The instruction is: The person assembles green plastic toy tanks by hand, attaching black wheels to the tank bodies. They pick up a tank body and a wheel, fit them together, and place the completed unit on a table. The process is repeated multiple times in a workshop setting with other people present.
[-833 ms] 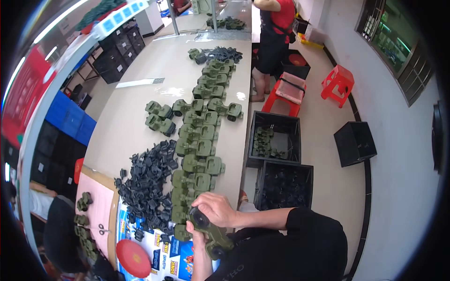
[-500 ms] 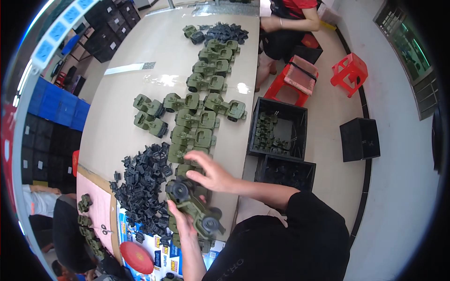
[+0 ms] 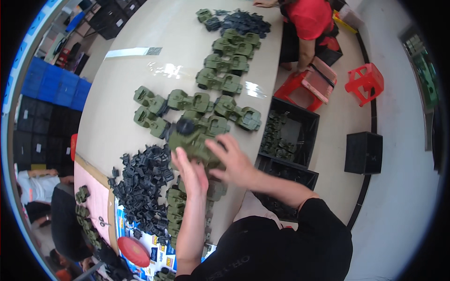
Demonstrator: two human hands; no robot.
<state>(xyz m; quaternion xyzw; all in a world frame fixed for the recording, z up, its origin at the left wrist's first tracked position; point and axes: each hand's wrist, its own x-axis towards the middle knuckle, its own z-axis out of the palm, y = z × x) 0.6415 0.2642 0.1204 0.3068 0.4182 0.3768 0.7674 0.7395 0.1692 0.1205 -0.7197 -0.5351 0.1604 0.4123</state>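
Observation:
Over the table, my left hand [image 3: 191, 174] is closed on an olive-green toy jeep [image 3: 186, 143] with a black wheel facing up. My right hand [image 3: 236, 164] lies at the jeep's right end, its thumb and fingers around it; motion blurs the detail. Several finished-looking green toy jeeps [image 3: 187, 100] stand in a column beyond and beneath my hands, and more green toy jeeps [image 3: 176, 208] lie nearer me, partly hidden by my left forearm. To the left of it lies a heap of small black plastic parts [image 3: 146, 187].
A second black heap [image 3: 246, 23] lies at the table's far end. Right of the table are black crates [image 3: 293, 159] with green parts, a red stool [image 3: 323, 79] and another red stool [image 3: 365, 84]. A co-worker in red [image 3: 309, 21] leans there. A red dish [image 3: 133, 251] and scissors [image 3: 103, 222] lie at left.
Both my hands have moved farther up the table with the jeep. My right hand has come down onto it. The co-worker has leaned down, a hand now at the red stool.

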